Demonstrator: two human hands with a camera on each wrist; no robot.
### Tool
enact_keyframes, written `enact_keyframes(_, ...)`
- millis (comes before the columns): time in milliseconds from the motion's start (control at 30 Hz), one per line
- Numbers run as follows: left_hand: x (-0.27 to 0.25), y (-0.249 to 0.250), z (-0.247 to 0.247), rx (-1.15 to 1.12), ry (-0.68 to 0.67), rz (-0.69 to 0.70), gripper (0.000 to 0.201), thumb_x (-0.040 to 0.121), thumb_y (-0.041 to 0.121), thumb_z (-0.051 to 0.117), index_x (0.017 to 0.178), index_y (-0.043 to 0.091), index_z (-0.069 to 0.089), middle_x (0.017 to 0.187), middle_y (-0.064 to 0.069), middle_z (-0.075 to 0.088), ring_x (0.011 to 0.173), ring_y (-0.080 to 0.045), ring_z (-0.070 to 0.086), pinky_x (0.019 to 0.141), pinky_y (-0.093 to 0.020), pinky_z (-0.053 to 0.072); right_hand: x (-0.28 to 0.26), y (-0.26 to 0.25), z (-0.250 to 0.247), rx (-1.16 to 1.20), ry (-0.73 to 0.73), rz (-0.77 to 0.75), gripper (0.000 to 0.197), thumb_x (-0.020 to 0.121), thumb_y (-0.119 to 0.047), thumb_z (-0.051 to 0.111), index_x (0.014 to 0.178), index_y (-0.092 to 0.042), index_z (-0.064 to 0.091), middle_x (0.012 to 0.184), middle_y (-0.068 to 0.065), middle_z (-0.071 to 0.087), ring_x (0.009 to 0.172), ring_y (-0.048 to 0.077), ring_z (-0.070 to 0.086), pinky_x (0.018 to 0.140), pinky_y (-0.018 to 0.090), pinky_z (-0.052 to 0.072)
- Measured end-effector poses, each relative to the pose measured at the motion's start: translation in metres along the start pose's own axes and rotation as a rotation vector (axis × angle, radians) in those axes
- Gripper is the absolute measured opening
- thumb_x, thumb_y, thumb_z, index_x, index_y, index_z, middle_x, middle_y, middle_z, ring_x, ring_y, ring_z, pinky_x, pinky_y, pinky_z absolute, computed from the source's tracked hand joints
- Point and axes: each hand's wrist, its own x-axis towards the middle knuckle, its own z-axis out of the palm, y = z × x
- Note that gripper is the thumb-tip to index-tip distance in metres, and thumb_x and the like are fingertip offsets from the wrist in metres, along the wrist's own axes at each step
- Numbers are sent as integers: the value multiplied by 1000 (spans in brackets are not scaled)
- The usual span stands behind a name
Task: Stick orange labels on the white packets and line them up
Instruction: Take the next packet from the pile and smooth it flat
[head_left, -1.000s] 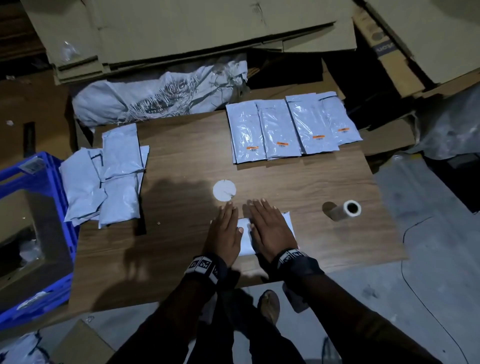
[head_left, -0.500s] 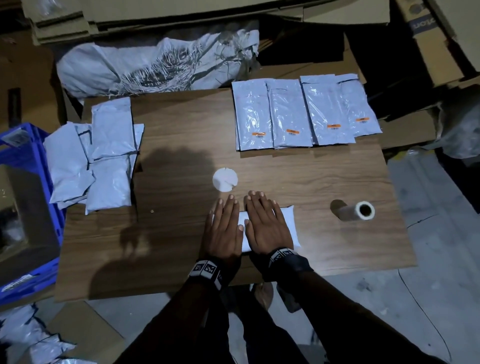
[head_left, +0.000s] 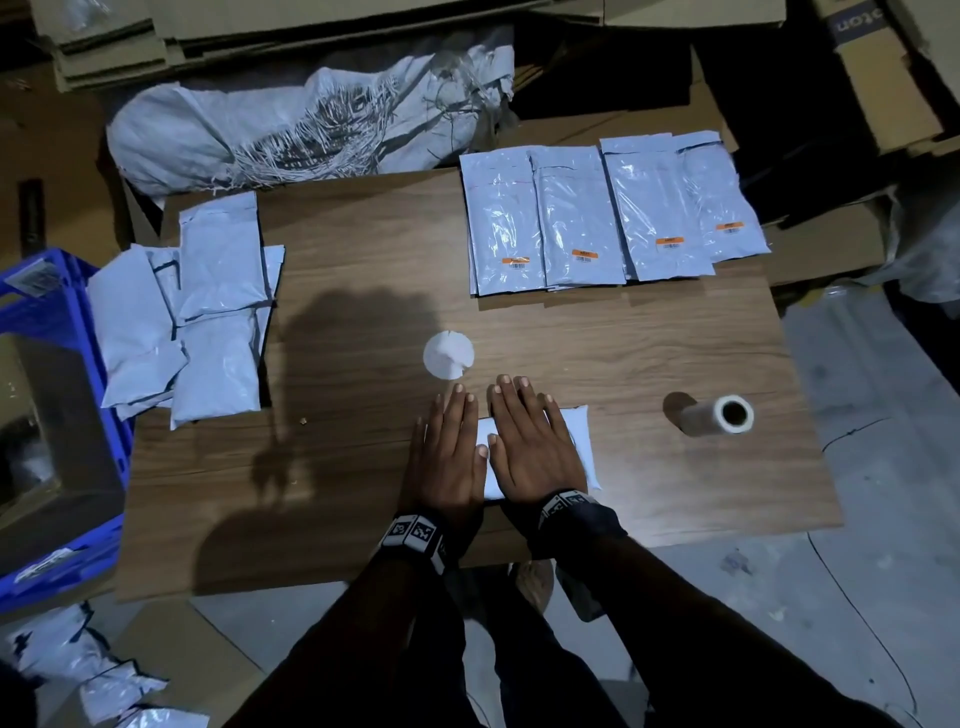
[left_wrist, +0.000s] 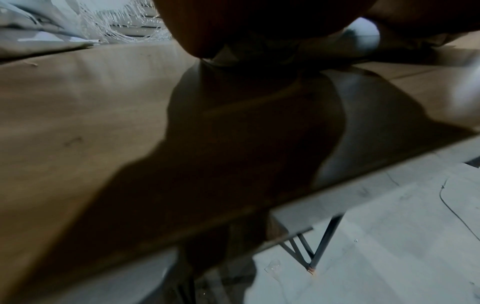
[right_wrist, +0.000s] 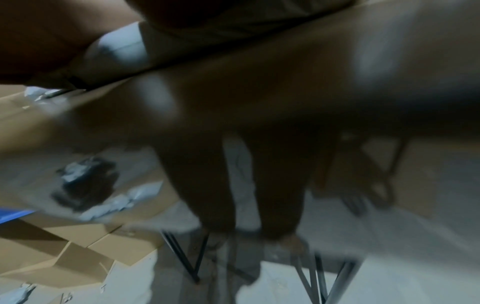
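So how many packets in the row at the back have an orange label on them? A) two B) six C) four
C: the head view shows four packets side by side at the back of the table, each with one orange label: and.

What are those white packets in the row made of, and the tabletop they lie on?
The labelled packets look like thin glossy plastic film: they crinkle and catch bright glints. The tabletop shows brown wood grain with a smooth matte sheen, probably laminate rather than solid wood; I cannot be sure.
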Motion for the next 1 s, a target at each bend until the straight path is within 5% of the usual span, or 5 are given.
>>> enact_keyframes(333,-3,-11,-5,55,-50,49,62,106,37,34,163,19,14,171,-5,3,157,-27,6,123,-55,12,-31,36,-22,98,-155,50,68,106,-52,19,165,-21,6,173,-4,6,159,13,-3,128,40,0)
enact_keyframes(500,-8,-10,-28,89,-12,118,64,95,39,61,151,15,41,139,-7,51,128,-30,50,110,-58,32,-44,34,-41,86,-91,28,75,95,-32,58,160,-19,25,156,4,40,147,26,33,122,47,24)
enact_keyframes(633,7,-2,-52,170,-81,91,72,79,54,72,141,25,49,121,-1,56,110,-29,57,95,-48,35,-28,32,-62,-31,-91,-31,78,68,-34,76,141,-21,50,128,5,55,125,32,49,113,53,26)
enact_keyframes(867,27,28,-96,256,196,197,52,59,20,76,110,25,65,100,-2,57,86,-32,58,76,-39,33,-9,31,-122,-82,185,-52,45,64,-28,65,108,-22,58,103,6,54,94,32,49,78,43,35)
enact_keyframes(1000,16,27,-77,227,34,181,52,71,25,69,122,30,59,113,-3,57,98,-32,60,79,-42,41,-23,34,-111,-76,50,-27,43,68,-36,64,109,-25,59,111,5,50,99,32,48,78,41,35)
